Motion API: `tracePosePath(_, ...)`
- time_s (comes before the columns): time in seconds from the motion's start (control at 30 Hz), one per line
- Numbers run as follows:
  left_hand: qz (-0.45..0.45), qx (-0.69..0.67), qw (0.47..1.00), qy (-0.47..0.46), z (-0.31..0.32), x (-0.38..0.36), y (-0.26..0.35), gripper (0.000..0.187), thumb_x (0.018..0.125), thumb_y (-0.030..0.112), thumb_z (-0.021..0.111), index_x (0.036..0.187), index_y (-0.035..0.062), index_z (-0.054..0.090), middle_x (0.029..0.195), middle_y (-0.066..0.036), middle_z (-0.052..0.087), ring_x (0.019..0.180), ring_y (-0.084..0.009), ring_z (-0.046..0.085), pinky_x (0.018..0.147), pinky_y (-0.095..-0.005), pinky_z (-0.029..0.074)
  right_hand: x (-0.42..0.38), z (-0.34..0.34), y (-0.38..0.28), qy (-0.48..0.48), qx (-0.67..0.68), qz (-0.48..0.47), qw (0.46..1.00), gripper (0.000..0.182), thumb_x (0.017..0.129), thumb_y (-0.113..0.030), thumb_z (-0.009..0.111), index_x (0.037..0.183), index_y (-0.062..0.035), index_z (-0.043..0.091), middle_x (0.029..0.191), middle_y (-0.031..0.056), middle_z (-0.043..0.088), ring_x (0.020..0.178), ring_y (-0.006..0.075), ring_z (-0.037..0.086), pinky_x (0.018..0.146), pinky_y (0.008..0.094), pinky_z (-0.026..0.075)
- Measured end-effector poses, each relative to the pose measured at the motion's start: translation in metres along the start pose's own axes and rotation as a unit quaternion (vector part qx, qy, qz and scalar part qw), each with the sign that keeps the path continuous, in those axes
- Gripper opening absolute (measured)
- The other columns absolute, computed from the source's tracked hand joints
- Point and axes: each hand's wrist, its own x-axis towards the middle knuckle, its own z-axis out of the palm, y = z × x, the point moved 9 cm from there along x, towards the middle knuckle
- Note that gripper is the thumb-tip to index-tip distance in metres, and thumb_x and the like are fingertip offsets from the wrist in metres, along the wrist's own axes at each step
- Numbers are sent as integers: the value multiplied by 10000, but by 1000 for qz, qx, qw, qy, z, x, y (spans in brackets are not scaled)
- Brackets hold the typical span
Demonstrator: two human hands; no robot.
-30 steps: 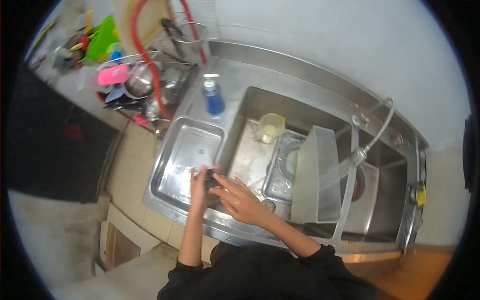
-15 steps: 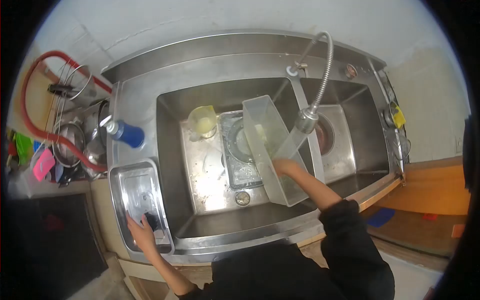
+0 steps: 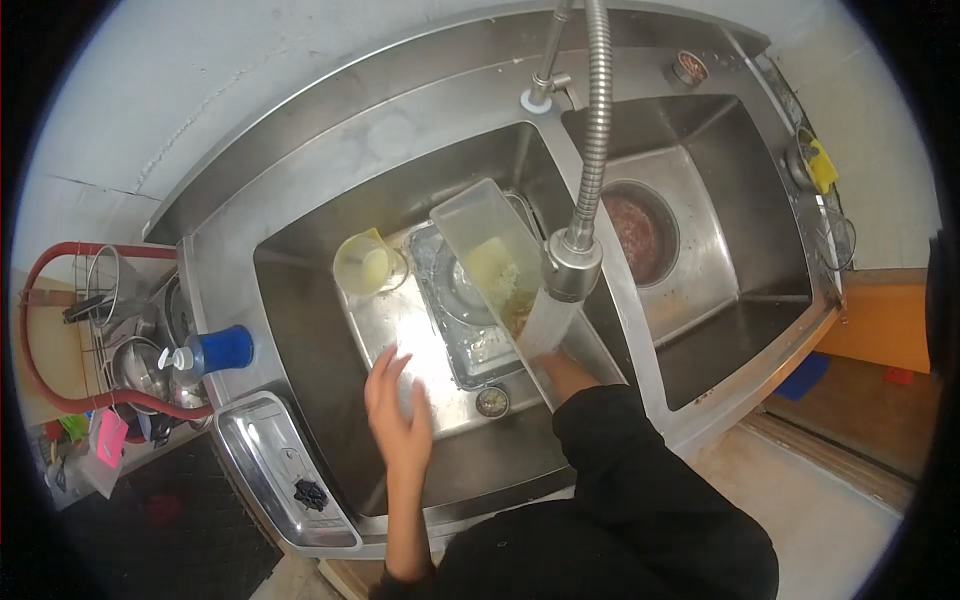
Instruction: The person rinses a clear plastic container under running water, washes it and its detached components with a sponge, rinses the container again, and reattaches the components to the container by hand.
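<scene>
On my feed, the clear bin (image 3: pixel 472 215) sits in the sink (image 3: pixel 310 300) under the spray head (image 3: pixel 572 270), presumably to catch water (image 3: pixel 548 325). My right hand (image 3: pixel 566 374), at its five o'clock, is partly hidden; grip unclear. My left hand (image 3: pixel 397 410), at eight, hovers spread, grasping nothing.
</scene>
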Motion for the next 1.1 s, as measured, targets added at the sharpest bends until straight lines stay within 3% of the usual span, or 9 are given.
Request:
tracePosePath(0.13,79,-97,992,10,79,94,24,453,772,122,577,1186,10,431,1269,-185,381,1204,-364,330,982,-405,291,-40,-3,10,172,91,-59,979,298,760,-149,495,1015,-5,545,937,207,595,895,343,579,761,452,456)
tracePosePath(0.2,138,3,990,13,99,125,38,535,749,121,597,1227,21,380,1294,-192,334,1214,-382,301,986,-425,287,-71,10,19,208,63,-105,970,309,763,-152,493,1031,-4,536,942,212,591,900,341,576,764,452,455)
tracePosePath(0.3,179,107,978,8,118,139,46,461,734,34,555,1178,7,432,1234,-205,407,1181,-396,333,962,-431,315,-74,49,21,-10,-182,-132,974,371,780,-187,494,1099,2,492,997,217,574,924,335,564,785,443,449)
tracePosePath(0.4,121,76,988,-55,123,148,31,390,710,-63,475,1095,-2,501,1100,-199,529,1086,-370,445,895,-415,379,-55,99,61,-93,-5,38,995,454,799,-202,494,1193,10,417,1016,202,570,941,322,553,808,462,429)
tracePosePath(0.5,129,37,990,-35,103,146,26,370,688,-121,407,1013,-11,545,952,-179,599,954,-348,531,806,-408,427,-59,86,57,46,-70,4,996,201,742,-173,487,803,-104,666,906,118,628,808,257,603,657,389,474)
tracePosePath(0.6,148,40,988,-13,91,141,22,348,700,-113,401,994,-1,550,925,-162,610,891,-339,556,768,-412,439,-70,64,68,116,-135,81,981,213,772,-168,476,857,-97,658,917,122,627,844,262,604,708,403,464)
tracePosePath(0.67,153,40,987,-6,87,137,20,349,700,-112,404,993,7,551,931,-161,607,893,-341,554,767,-410,439,-77,69,89,-20,-102,186,977,226,783,-201,496,911,-82,639,938,139,623,880,283,600,746,424,454)
tracePosePath(0.93,115,57,992,6,68,119,-1,348,710,-107,409,996,26,555,936,-160,605,887,-339,557,761,-403,438,-104,41,85,-267,-71,164,947,396,750,-270,542,1085,-63,576,1168,162,525,1056,303,517,876,444,394)
tracePosePath(1.1,84,64,994,13,51,108,-15,354,713,-108,411,1005,32,552,929,-177,600,886,-339,559,759,-409,434,-82,53,86,-198,-7,207,958,382,804,-261,464,1101,-36,545,1196,201,487,1088,329,483,899,437,364)
